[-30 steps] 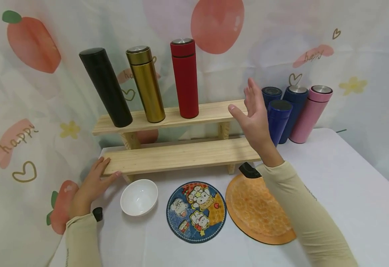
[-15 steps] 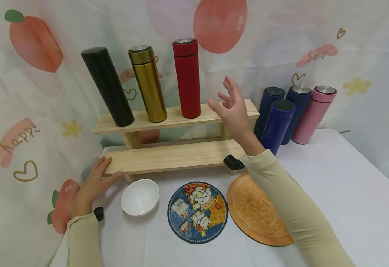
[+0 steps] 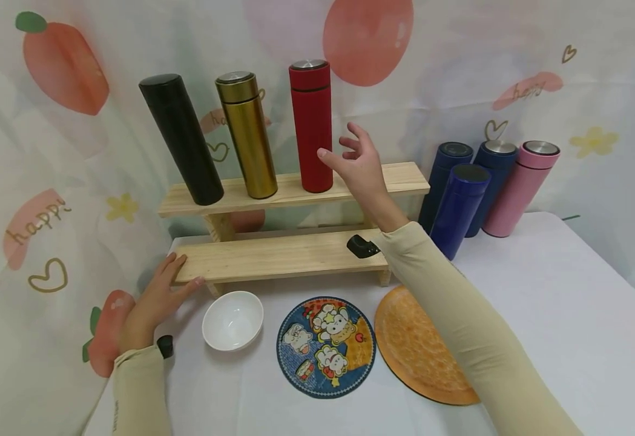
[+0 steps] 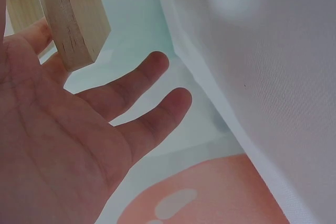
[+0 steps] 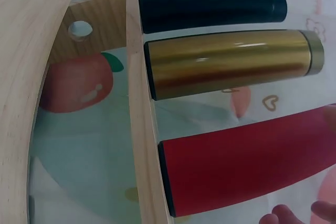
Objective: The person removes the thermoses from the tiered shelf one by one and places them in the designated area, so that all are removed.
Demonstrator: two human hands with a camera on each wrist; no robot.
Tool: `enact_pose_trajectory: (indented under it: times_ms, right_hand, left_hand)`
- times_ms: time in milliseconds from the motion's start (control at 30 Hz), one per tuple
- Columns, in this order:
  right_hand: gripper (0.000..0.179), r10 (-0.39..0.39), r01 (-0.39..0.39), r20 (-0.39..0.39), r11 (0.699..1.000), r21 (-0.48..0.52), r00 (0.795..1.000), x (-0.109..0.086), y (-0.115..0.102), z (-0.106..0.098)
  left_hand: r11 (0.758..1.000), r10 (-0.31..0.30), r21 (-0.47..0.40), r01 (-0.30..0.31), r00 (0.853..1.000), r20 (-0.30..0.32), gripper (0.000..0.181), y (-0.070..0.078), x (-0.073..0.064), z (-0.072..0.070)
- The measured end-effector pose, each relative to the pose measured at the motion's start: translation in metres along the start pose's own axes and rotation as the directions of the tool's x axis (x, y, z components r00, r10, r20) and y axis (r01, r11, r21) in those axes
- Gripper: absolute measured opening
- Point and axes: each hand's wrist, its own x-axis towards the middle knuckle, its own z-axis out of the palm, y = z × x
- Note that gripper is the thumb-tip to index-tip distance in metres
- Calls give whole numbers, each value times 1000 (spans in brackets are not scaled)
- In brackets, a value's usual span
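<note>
My left hand (image 3: 154,303) rests at the left end of the lower board (image 3: 279,254) of a two-tier wooden shelf. In the left wrist view its fingers (image 4: 149,121) are spread and fairly straight beside the board's end (image 4: 65,30). Just right of a red thermos flask (image 3: 312,133), my right hand (image 3: 362,172) is raised with fingers parted. Its thumb overlaps the flask's edge in the head view; contact is unclear. The right wrist view shows the red flask (image 5: 247,163) with fingertips (image 5: 281,216) below it. A gold flask (image 3: 247,139) and a black flask (image 3: 182,142) stand further left on the upper board (image 3: 399,178).
On the table (image 3: 546,339), several blue flasks (image 3: 461,206) and a pink flask (image 3: 521,191) stand right of the shelf. A white bowl (image 3: 232,321), a round cartoon mat (image 3: 325,348) and an orange round mat (image 3: 421,345) lie in front. A printed cloth (image 3: 459,54) hangs behind.
My right hand has moved left from beside the blue flasks to the red flask, with its fingers bending slightly. The left hand stays at the shelf's end. The head view has shifted slightly.
</note>
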Motion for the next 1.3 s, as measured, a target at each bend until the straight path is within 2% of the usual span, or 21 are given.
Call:
enact_pose_trajectory:
  times_ms: [267,400,567,700,1000,1300]
  right_hand:
    - [89,33,-32,24,998,-50,999,16,0,13]
    - [87,45,-44,39,999,-14,998,24,0,16]
    - [80,50,-54,58,996,77,997,34,-1,20]
    - [71,49,-55,71,994,97,996,38,-2,22]
    - [68,28,-36,72,993,114,997,38,1,22]
    - [67,-5,2,33,996,89,999,23,0,12]
  left_hand:
    - [1000,-1,-2,1,1000,-1,99,-3,1,0]
    - [1000,6,-1,-6,1000,-4,98,-2,3,0]
    - [1000,4,-8,-4,1000,-3,97,-1,2,1]
    - [1000,-1,-5,1,1000,-1,98,-1,2,1]
    - [1000,-14,0,14,1000,4,99,-1,1,-2]
    - [1000,7,-5,-7,1000,1,97,-3,3,1]
